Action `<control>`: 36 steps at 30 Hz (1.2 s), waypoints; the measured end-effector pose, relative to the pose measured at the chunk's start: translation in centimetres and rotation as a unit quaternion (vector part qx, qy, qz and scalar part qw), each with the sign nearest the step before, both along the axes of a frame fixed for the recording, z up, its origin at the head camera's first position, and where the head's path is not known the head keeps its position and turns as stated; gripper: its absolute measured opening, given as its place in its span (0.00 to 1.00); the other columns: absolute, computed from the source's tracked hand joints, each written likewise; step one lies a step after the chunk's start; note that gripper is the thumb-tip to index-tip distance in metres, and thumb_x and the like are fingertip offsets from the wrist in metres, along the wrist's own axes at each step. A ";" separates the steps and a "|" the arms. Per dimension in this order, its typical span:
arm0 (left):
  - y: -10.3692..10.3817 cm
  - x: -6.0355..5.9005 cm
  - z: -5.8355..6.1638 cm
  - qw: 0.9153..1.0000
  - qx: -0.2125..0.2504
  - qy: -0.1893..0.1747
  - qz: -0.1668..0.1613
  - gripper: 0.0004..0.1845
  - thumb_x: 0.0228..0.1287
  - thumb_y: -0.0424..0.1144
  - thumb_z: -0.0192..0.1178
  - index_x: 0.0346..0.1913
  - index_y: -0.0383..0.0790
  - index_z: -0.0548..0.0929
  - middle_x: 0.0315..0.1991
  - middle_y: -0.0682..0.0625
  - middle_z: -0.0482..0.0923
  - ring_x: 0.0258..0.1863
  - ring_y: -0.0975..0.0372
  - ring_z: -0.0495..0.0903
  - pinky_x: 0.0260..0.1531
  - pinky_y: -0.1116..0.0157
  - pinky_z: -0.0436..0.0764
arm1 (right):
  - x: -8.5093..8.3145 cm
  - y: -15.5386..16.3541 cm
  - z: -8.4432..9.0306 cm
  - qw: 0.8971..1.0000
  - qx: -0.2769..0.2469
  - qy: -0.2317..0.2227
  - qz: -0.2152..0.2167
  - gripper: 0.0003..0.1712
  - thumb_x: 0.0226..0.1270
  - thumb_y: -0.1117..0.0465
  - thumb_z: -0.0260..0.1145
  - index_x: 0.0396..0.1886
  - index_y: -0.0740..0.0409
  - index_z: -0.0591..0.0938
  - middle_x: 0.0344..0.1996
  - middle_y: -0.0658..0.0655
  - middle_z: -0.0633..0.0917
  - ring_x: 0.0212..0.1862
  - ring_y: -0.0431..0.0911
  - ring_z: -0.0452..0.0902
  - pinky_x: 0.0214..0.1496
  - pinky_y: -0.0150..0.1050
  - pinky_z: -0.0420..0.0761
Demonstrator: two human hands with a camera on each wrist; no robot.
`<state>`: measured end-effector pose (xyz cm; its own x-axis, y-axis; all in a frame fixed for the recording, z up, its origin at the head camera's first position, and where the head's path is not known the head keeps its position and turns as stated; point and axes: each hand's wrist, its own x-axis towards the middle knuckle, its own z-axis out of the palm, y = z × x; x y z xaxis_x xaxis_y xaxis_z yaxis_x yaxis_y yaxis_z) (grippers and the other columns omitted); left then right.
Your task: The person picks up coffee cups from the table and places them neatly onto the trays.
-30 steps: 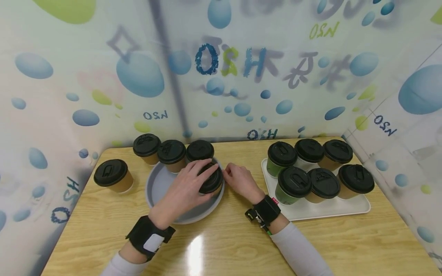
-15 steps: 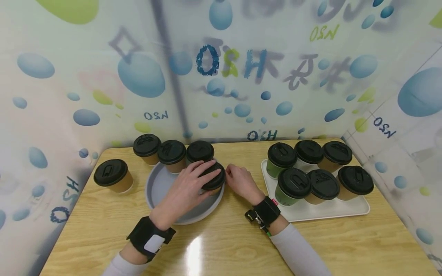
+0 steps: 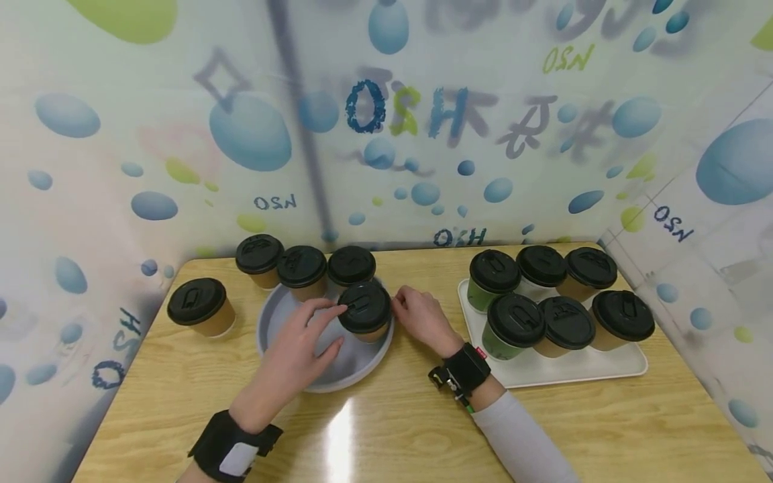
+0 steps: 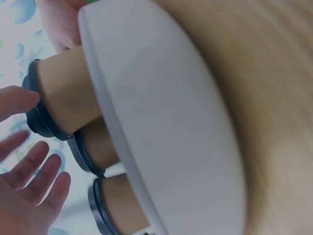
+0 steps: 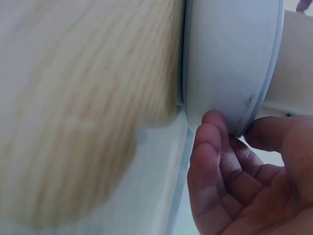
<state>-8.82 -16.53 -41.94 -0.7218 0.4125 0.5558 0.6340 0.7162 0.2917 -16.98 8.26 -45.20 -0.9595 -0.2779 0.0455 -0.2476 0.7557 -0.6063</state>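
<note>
A brown paper cup with a black lid [image 3: 365,310] stands upright at the right side of a round grey tray [image 3: 347,379]. My left hand [image 3: 292,355] is just left of this cup, fingers spread, fingertips close to its lid. The left wrist view also has the left hand [image 4: 29,193] apart from the brown cup wall [image 4: 71,88]. With thumb and fingertips my right hand [image 3: 421,320] pinches the tray's right rim; the right wrist view has its thumb at the rim and its fingers [image 5: 208,147] against the outer wall. Two more lidded cups, including one [image 3: 302,268], stand at the tray's back.
A white rectangular tray [image 3: 574,372] on the right bears several lidded cups, green [image 3: 504,339] and brown. To the left, a brown lidded cup [image 3: 208,312] stands on the wooden table [image 3: 410,429], another [image 3: 260,261] behind the round tray. A printed curtain [image 3: 386,181] hangs behind.
My left hand has let go of the lidded cup and drawn back to the left. Earlier the cup shifted slightly back within the tray. My right hand stays at the rim.
</note>
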 end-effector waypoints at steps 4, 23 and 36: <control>-1.2 0.6 -0.4 1.000 0.010 0.001 0.017 0.34 0.52 0.35 0.80 0.62 0.33 0.78 0.56 0.40 0.77 0.54 0.47 0.79 0.51 0.48 0.80 | -0.2 -0.1 0.1 1.000 0.002 -0.003 0.001 0.10 0.79 0.59 0.61 0.35 0.56 0.82 0.25 0.50 0.80 0.26 0.43 0.74 0.29 0.38 0.72; 0.0 2.1 -1.6 0.982 -0.105 -0.146 -0.057 0.03 0.64 0.41 0.71 0.35 0.46 0.90 0.34 0.58 0.84 0.33 0.66 0.83 0.35 0.63 0.84 | -1.9 -0.4 0.2 1.000 0.022 -0.015 -0.002 0.13 0.81 0.56 0.59 0.38 0.57 0.84 0.27 0.51 0.82 0.30 0.45 0.77 0.35 0.41 0.76; 1.8 2.1 -2.1 0.983 -0.116 -0.124 -0.075 0.02 0.63 0.36 0.72 0.34 0.46 0.89 0.32 0.58 0.83 0.32 0.66 0.83 0.33 0.63 0.83 | -1.5 0.1 0.2 1.000 0.009 -0.019 -0.002 0.15 0.83 0.58 0.55 0.37 0.57 0.84 0.24 0.50 0.81 0.25 0.43 0.75 0.30 0.39 0.73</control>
